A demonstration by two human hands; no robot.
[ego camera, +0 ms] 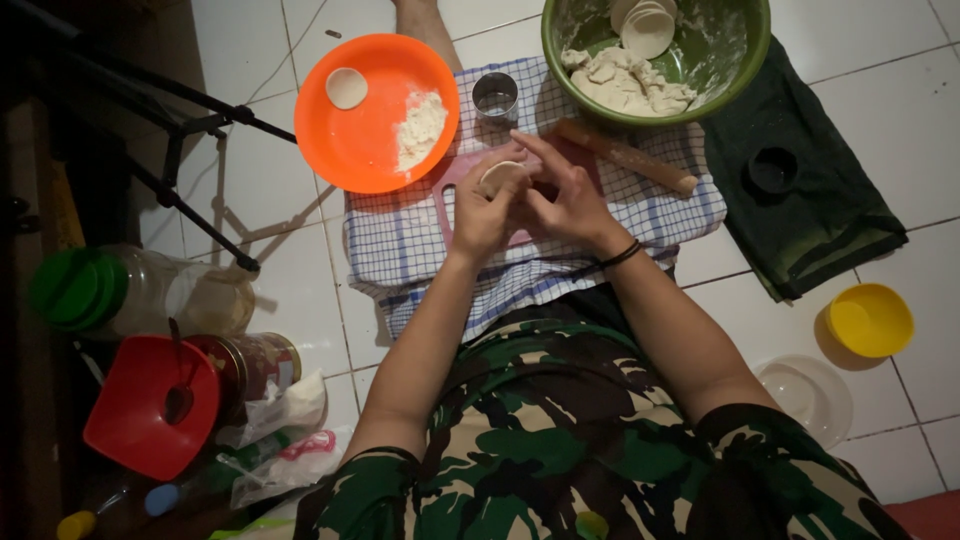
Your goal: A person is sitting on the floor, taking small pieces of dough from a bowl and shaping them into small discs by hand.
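left hand: closed round dough disc, cupping it
right hand: fingers pinching disc edge
dough: likely soft, light, tears easily; hold by rim
spot: over checked cloth, floor

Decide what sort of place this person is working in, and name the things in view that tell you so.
Probably a home floor used for kitchen work. The person sits on white floor tiles with a checked cloth spread out, a green bowl of dough beyond it, and a wooden rolling pin.
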